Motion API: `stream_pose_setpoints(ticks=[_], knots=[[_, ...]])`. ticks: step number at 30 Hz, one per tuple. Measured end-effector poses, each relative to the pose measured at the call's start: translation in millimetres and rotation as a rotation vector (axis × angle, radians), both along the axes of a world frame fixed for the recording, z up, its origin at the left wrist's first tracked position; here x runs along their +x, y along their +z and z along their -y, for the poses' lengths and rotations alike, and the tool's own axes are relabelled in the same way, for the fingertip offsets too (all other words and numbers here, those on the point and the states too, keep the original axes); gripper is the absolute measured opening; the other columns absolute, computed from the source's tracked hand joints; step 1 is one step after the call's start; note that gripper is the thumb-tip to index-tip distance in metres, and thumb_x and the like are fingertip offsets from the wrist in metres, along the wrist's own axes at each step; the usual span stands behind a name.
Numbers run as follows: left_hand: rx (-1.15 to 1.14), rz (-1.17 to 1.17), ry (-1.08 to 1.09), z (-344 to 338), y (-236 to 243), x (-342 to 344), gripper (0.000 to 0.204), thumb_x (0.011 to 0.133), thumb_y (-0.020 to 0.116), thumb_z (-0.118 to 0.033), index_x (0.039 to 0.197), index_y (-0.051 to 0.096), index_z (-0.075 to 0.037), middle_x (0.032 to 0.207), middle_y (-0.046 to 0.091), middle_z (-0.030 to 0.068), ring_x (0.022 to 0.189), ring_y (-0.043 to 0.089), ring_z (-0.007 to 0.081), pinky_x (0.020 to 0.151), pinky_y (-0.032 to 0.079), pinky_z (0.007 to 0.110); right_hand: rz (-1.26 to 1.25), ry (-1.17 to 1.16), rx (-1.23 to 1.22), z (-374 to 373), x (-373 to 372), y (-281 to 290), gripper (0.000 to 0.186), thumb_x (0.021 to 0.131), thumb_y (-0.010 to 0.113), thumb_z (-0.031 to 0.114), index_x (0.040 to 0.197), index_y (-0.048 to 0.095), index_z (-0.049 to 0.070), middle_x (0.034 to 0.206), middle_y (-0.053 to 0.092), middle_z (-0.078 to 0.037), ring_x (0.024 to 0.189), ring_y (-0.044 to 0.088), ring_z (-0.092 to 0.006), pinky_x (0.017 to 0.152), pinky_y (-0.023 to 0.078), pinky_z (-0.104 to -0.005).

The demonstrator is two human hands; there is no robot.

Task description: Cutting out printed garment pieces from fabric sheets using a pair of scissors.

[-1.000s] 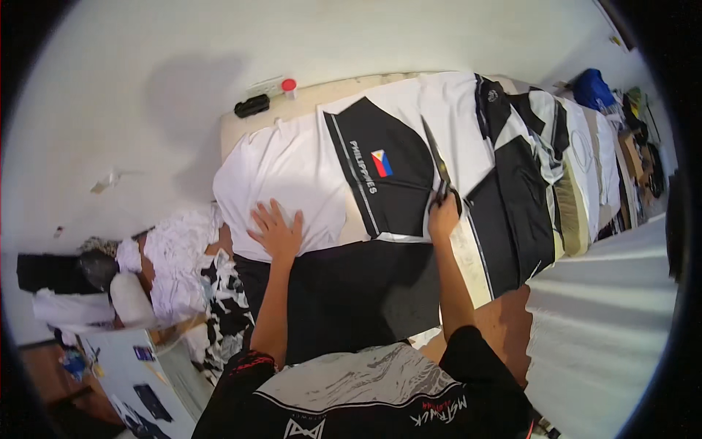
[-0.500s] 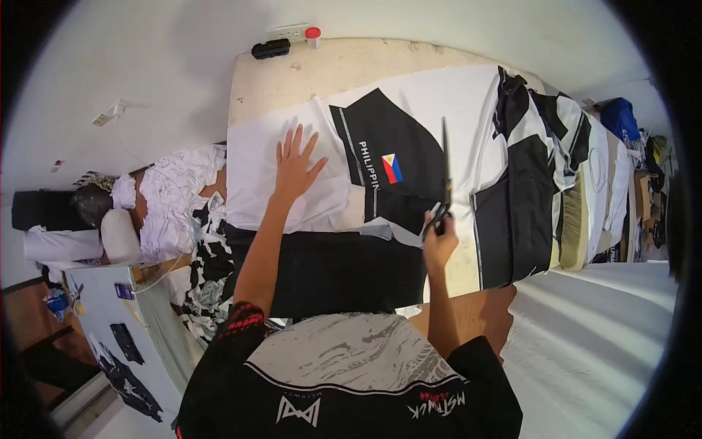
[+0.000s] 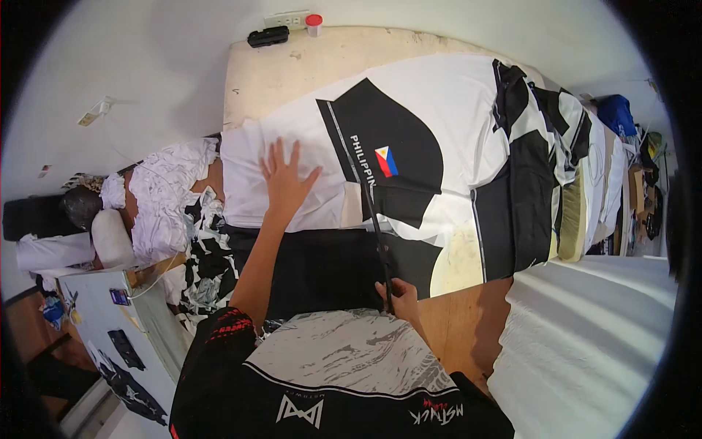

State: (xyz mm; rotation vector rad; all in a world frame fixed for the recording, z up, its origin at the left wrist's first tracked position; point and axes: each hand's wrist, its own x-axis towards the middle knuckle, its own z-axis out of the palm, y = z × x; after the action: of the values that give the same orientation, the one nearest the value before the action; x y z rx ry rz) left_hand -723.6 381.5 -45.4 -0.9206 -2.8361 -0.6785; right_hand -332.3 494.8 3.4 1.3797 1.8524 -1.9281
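Observation:
My left hand (image 3: 287, 179) lies flat with fingers spread on the white fabric (image 3: 245, 172) at the left of the table. In my right hand (image 3: 402, 296), near the table's front edge, is a pair of long dark scissors (image 3: 379, 245). Their blades point away from me, and the tip reaches the lower edge of a black printed panel (image 3: 409, 143). That panel is part of the white fabric and carries white lettering and a small blue, red and white flag patch (image 3: 386, 162). Black cloth (image 3: 322, 267) lies along the near edge, between my arms.
Black and white fabric pieces (image 3: 530, 190) are heaped on the table's right. White cloth (image 3: 164, 197) and scraps (image 3: 212, 256) are piled at the left. A black case (image 3: 268, 36) and a red-lidded container (image 3: 314, 25) stand at the back. White sheeting (image 3: 585, 329) hangs at lower right.
My right hand has drawn the scissors left and toward me, away from the panel's right edge. More of the black fabric near the front edge shows. My left hand stays flat on the white fabric.

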Motion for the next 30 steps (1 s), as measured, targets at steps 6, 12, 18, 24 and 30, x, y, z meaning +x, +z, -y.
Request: stream_pose_setpoints(ticks=[6, 12, 18, 24, 30], knots=[[-0.126, 0.121, -0.373, -2.0, 1.1, 5.9, 0.089, 0.088, 0.076, -0.061, 0.163, 0.046, -0.022, 0.175, 0.024, 0.0168, 0.163, 0.016, 0.0433, 0.125, 0.01, 0.073, 0.097, -0.073, -0.186, 11.9, -1.4, 13.6, 0.041, 0.094, 0.085, 0.036, 0.08, 0.068, 0.001, 0.063, 0.056, 0.002, 0.059, 0.046, -0.0037, 0.053, 0.031, -0.0273], [-0.065, 0.115, -0.425, -10.3, 5.2, 13.0, 0.085, 0.086, 0.08, -0.052, 0.162, 0.047, -0.029, 0.176, 0.024, 0.0147, 0.163, 0.014, 0.0438, 0.124, 0.009, 0.075, 0.119, 0.072, -0.06, 33.5, 50.2, 9.1, 0.034, 0.097, 0.083, 0.03, 0.085, 0.07, 0.0, 0.068, 0.061, 0.001, 0.065, 0.052, -0.0067, 0.057, 0.04, -0.0293], [-0.005, 0.115, -0.698, -11.3, 4.1, 67.3, 0.049, 0.097, 0.072, -0.037, 0.145, 0.067, -0.03, 0.176, 0.024, 0.0149, 0.163, 0.014, 0.0429, 0.125, 0.011, 0.074, -0.104, -0.055, -0.199, 35.4, 83.9, 31.5, 0.021, 0.1, 0.078, 0.017, 0.095, 0.073, -0.003, 0.082, 0.066, 0.002, 0.073, 0.053, -0.0073, 0.065, 0.044, -0.0277], [0.075, 0.28, -0.798, 8.9, 14.4, 104.4, 0.03, 0.103, 0.066, -0.031, 0.132, 0.075, -0.028, 0.174, 0.031, 0.0119, 0.162, 0.019, 0.0416, 0.125, 0.013, 0.072, 0.06, -0.082, -0.246, 17.3, 61.0, 47.4, 0.022, 0.099, 0.078, 0.019, 0.096, 0.072, -0.003, 0.082, 0.065, 0.002, 0.073, 0.055, -0.0075, 0.065, 0.042, -0.0259], [0.249, 0.151, -0.394, 3.8, -3.2, 24.7, 0.041, 0.104, 0.063, -0.017, 0.144, 0.066, -0.023, 0.158, 0.054, 0.0098, 0.152, 0.042, 0.035, 0.127, 0.023, 0.06, 0.131, 0.087, -0.243, 16.2, -0.3, 69.3, 0.029, 0.098, 0.081, 0.031, 0.093, 0.071, 0.004, 0.073, 0.062, 0.0, 0.066, 0.053, -0.0075, 0.059, 0.04, -0.0268]])
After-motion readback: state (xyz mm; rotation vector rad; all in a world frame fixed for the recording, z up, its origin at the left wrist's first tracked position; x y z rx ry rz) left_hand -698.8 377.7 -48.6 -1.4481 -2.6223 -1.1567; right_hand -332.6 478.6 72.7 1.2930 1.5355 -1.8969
